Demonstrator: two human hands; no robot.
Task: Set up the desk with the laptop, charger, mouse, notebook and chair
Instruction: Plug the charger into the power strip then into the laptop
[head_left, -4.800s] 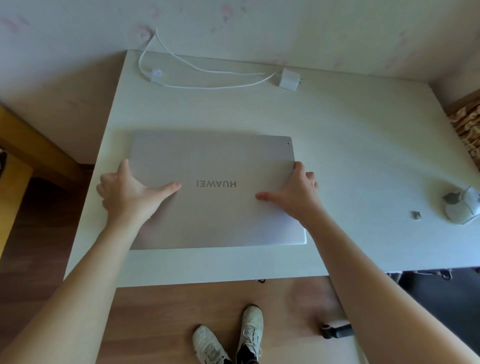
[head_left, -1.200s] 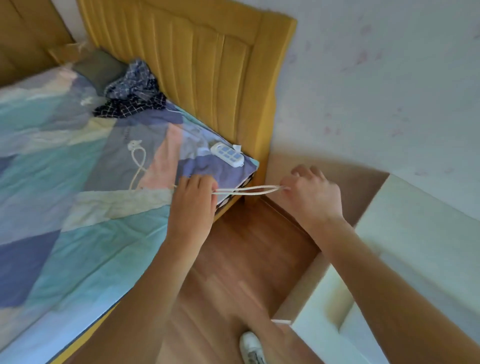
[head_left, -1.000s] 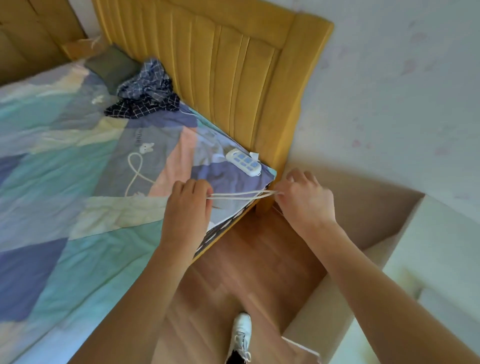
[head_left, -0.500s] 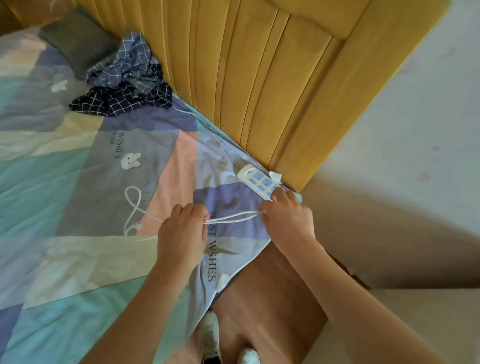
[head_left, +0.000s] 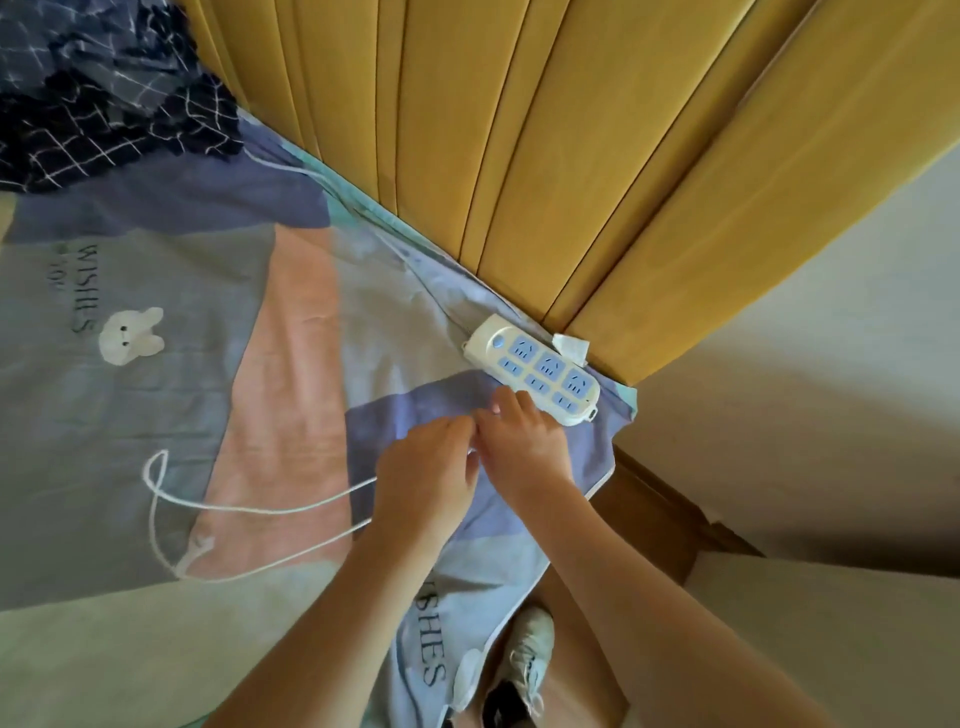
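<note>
The white charger cable (head_left: 270, 512) trails left across the bedspread in two strands, ending in a loop with its small connector (head_left: 200, 544). My left hand (head_left: 426, 467) is closed over the strands. My right hand (head_left: 522, 441) is curled right against it, fingertips touching the near edge of a white and blue power strip (head_left: 535, 371) on the bed corner. The cable's end and the charger block are hidden inside my hands. Laptop, mouse, notebook and chair are out of view.
A padded yellow headboard (head_left: 519, 156) rises behind the power strip. Dark checked clothing (head_left: 104, 104) lies at the top left of the patchwork bedspread (head_left: 130, 415). The pale desk (head_left: 857, 649) sits at the lower right, with wood floor and my shoes (head_left: 519, 670) between.
I have leaned closer over the bed. My hands have come together, so the cable stretch between them is gone, and my right hand has reached the power strip.
</note>
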